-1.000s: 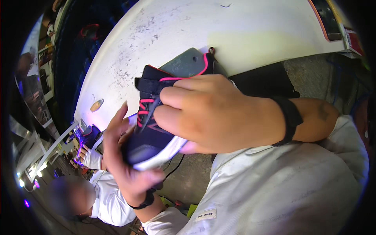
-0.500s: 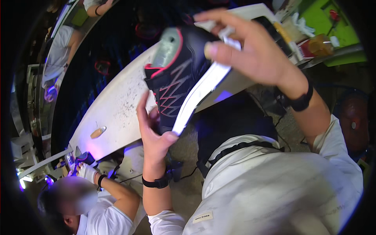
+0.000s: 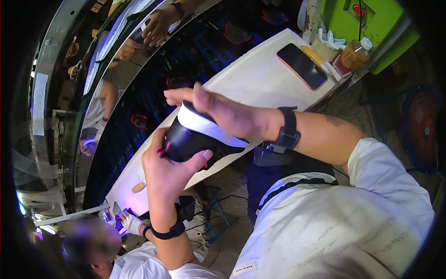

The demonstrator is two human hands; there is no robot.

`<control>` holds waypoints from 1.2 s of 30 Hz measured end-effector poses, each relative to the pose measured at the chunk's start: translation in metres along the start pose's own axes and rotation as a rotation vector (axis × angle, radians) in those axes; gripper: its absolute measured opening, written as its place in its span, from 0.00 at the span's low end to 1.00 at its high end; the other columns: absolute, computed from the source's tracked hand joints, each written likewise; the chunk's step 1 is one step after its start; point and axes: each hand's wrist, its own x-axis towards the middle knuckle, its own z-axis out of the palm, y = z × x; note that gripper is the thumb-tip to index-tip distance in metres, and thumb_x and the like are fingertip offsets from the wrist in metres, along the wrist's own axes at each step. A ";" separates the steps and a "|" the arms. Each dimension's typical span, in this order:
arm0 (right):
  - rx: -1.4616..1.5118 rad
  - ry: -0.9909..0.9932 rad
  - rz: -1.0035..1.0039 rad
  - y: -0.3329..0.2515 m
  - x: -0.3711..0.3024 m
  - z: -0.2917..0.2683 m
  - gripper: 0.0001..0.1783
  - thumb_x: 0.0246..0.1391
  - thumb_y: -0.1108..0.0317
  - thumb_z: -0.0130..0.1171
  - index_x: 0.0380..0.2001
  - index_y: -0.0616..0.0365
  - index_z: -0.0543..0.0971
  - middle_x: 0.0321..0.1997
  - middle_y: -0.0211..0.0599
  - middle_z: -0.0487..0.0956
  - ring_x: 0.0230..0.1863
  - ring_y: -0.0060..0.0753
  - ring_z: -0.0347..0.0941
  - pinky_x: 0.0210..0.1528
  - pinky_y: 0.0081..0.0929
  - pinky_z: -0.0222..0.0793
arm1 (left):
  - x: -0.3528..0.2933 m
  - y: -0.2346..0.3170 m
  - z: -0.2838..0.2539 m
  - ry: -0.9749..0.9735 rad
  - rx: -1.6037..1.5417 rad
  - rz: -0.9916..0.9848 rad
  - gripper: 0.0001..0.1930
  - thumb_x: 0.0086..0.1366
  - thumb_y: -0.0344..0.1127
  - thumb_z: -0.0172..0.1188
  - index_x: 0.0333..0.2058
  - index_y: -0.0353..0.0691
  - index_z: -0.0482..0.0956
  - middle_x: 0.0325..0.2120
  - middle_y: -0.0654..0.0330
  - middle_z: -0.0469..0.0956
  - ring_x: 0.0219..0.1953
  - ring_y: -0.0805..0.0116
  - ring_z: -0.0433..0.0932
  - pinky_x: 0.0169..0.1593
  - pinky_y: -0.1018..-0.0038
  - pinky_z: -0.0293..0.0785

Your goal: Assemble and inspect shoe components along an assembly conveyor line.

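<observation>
A black shoe [image 3: 186,142] with a white sole edge and red trim is tipped over above the white worktable [image 3: 246,76], its sole turned upward and toward the right. My left hand [image 3: 166,174] wraps round the black upper from below, thumb on the near side. Across the sole lies my right hand [image 3: 227,115], its fingers stretched out past the shoe's end and its palm side against the bottom. The laces and the shoe's opening are hidden from this angle.
A phone [image 3: 302,66], a capped bottle [image 3: 354,56] and a green panel [image 3: 390,28] are at the far right. A tool with a wooden handle [image 3: 139,187] lies at the table's left. Shoes sit on the dark conveyor [image 3: 209,51] beyond. A co-worker's gloved hand [image 3: 132,223] works at lower left.
The shoe has turned from laces showing to sole up and moved left. My left hand has shifted left with it; my right hand has gone from the white sole edge to flat across the bottom.
</observation>
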 end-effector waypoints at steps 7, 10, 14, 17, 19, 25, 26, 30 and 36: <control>-0.364 0.088 -0.069 0.003 0.000 0.015 0.44 0.62 0.39 0.56 0.66 0.65 0.66 0.55 0.48 0.77 0.57 0.36 0.73 0.61 0.32 0.67 | -0.009 -0.023 0.000 0.005 -0.133 0.046 0.33 0.37 0.38 0.86 0.41 0.30 0.79 0.29 0.61 0.82 0.32 0.74 0.80 0.40 0.75 0.77; -0.214 0.154 -0.017 0.011 0.003 0.017 0.29 0.64 0.53 0.58 0.57 0.66 0.73 0.47 0.41 0.81 0.50 0.29 0.75 0.54 0.28 0.70 | -0.012 -0.035 0.000 0.024 -0.189 0.078 0.33 0.37 0.35 0.85 0.41 0.28 0.79 0.31 0.60 0.83 0.33 0.74 0.81 0.42 0.75 0.78; 0.522 0.423 -0.066 0.027 0.010 0.013 0.20 0.63 0.57 0.53 0.50 0.61 0.75 0.45 0.41 0.78 0.47 0.36 0.77 0.56 0.36 0.73 | -0.016 -0.053 0.000 0.066 -0.253 0.068 0.33 0.38 0.31 0.84 0.43 0.27 0.78 0.33 0.59 0.83 0.35 0.73 0.82 0.43 0.75 0.79; 0.773 0.580 0.014 0.039 0.011 0.010 0.25 0.60 0.50 0.52 0.51 0.57 0.74 0.49 0.46 0.78 0.50 0.44 0.76 0.58 0.46 0.73 | -0.021 -0.066 0.001 0.102 -0.325 0.015 0.35 0.38 0.30 0.83 0.45 0.26 0.77 0.34 0.58 0.83 0.36 0.72 0.82 0.44 0.74 0.80; 0.800 0.635 0.042 0.044 0.012 0.011 0.25 0.59 0.49 0.52 0.51 0.57 0.75 0.49 0.47 0.78 0.51 0.44 0.76 0.57 0.46 0.73 | -0.026 -0.073 0.001 0.119 -0.336 0.013 0.35 0.38 0.30 0.83 0.46 0.26 0.76 0.35 0.57 0.83 0.36 0.71 0.82 0.45 0.73 0.81; 0.175 0.378 -0.132 0.037 0.022 0.031 0.14 0.61 0.64 0.55 0.41 0.63 0.82 0.37 0.34 0.82 0.36 0.20 0.76 0.42 0.21 0.71 | -0.035 -0.083 0.000 0.085 -0.284 -0.028 0.39 0.37 0.32 0.84 0.49 0.24 0.74 0.37 0.54 0.83 0.38 0.68 0.83 0.46 0.72 0.80; 0.209 0.342 -0.041 0.034 0.023 0.033 0.14 0.60 0.64 0.57 0.40 0.64 0.82 0.35 0.32 0.82 0.35 0.18 0.75 0.41 0.19 0.70 | -0.035 -0.083 0.001 0.126 -0.197 -0.099 0.48 0.35 0.35 0.87 0.54 0.22 0.70 0.41 0.52 0.82 0.42 0.67 0.82 0.49 0.71 0.79; -0.082 0.248 -0.033 0.023 0.026 0.037 0.15 0.57 0.62 0.61 0.36 0.65 0.84 0.31 0.33 0.84 0.36 0.18 0.77 0.41 0.19 0.72 | -0.030 -0.076 0.003 0.141 -0.147 -0.131 0.49 0.35 0.40 0.88 0.54 0.23 0.71 0.43 0.53 0.80 0.41 0.68 0.81 0.49 0.71 0.79; -0.277 0.177 -0.063 0.023 0.032 0.028 0.17 0.57 0.60 0.60 0.37 0.67 0.85 0.34 0.38 0.86 0.39 0.23 0.80 0.44 0.22 0.74 | -0.017 -0.055 0.004 0.062 -0.108 -0.029 0.34 0.40 0.38 0.83 0.45 0.28 0.79 0.33 0.60 0.83 0.34 0.74 0.80 0.42 0.77 0.77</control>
